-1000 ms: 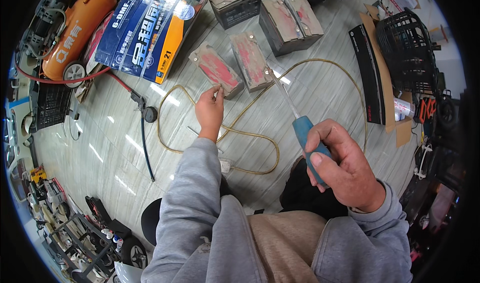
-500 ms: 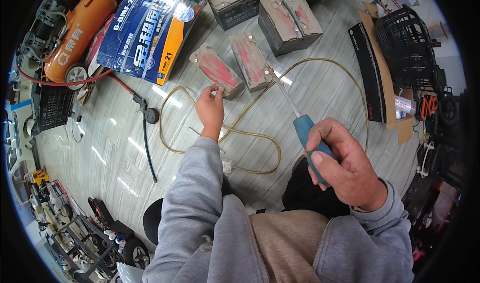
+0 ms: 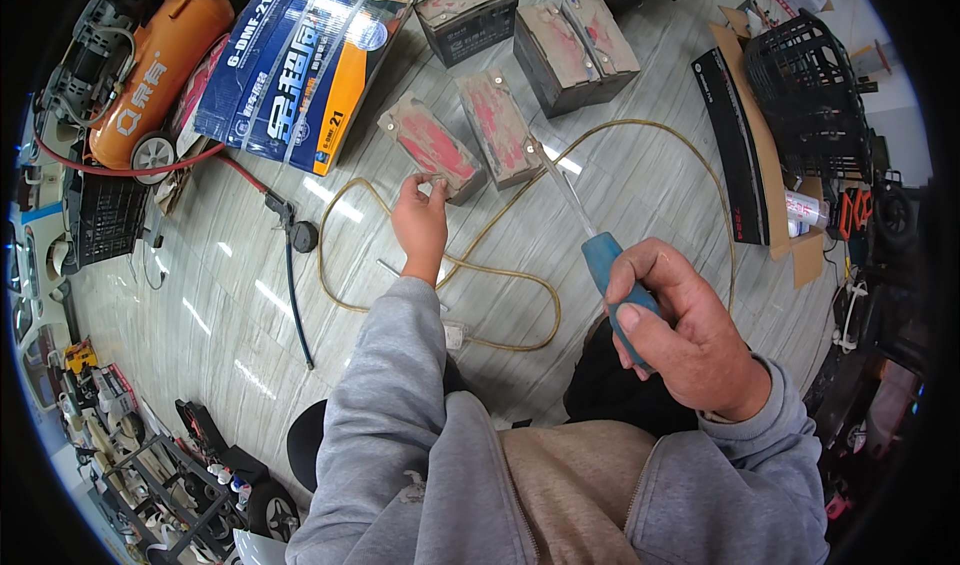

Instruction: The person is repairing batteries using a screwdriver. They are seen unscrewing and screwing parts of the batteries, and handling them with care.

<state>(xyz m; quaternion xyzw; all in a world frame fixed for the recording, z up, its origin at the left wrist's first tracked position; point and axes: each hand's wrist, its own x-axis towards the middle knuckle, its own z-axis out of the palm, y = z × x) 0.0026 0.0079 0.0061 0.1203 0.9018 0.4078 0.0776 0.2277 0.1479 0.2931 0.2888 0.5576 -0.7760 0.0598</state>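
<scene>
Several dusty batteries with red patches on top stand on the floor ahead of me. At the near end of the front-left battery (image 3: 432, 145), close to its terminal, my left hand (image 3: 420, 223) has its thumb and fingertips pinched together. Whatever lies between them is too small to make out. My right hand (image 3: 680, 335) is wrapped round the blue handle of a screwdriver (image 3: 604, 257). Its metal shaft points away from me, and the tip appears at the near right corner of the neighbouring battery (image 3: 497, 125), by a terminal. Whether the tip touches is unclear.
Behind stand another battery (image 3: 468, 25) and a side-by-side pair (image 3: 572, 60). A blue carton (image 3: 290, 65) and an orange compressor tank (image 3: 160, 75) are at the far left. A yellowish hose (image 3: 556, 305) loops over the floor. An open cardboard box (image 3: 745, 125) and black basket (image 3: 810, 95) stand right.
The view has shifted very slightly. My left hand stays pinched at the battery, and the screwdriver in my right hand has barely moved.
</scene>
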